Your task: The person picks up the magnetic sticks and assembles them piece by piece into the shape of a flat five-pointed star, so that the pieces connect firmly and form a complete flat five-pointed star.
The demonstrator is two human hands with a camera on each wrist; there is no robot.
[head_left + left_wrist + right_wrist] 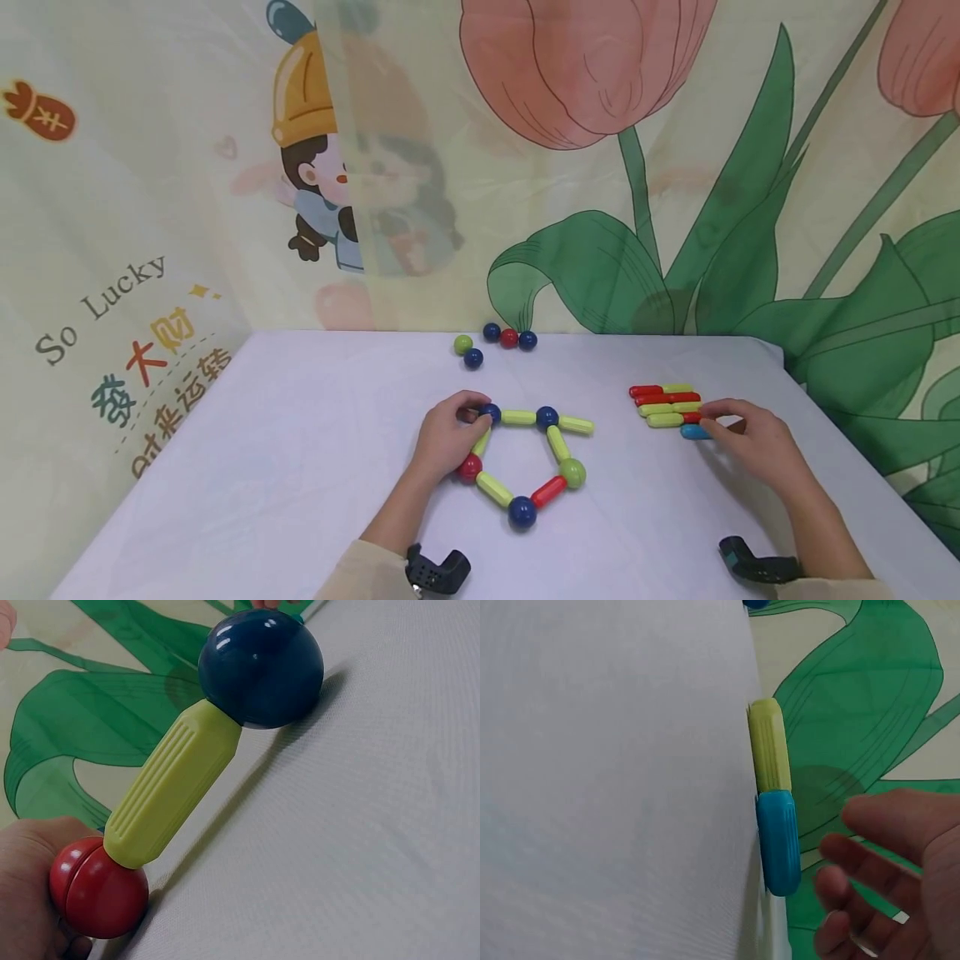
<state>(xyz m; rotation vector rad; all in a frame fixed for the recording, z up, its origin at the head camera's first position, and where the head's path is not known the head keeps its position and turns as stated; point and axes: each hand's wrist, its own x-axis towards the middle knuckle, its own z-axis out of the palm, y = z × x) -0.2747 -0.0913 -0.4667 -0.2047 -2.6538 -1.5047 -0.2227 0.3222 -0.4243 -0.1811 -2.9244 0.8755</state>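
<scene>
A five-sided ring of rods and balls [557, 442] lies flat on the white table [300, 467]. My left hand [448, 435] grips the ring's left side, fingers curled over a dark blue ball [490, 411] and thumb by a red ball [469, 468]. The left wrist view shows that red ball [97, 892] against my left hand [26, 900], joined by a yellow rod [172, 787] to a dark blue ball [261, 667]. My right hand [750, 442] reaches to a small pile of rods [667, 404]. Its spread fingers [855, 855] hover just off a blue rod [778, 841], holding nothing.
Several loose balls [491, 333] lie at the table's back edge by the printed cloth backdrop. A yellow-green rod [769, 746] lies end to end with the blue one. The table's right edge runs close behind the rod pile. Black wrist cameras [438, 571] show at the bottom.
</scene>
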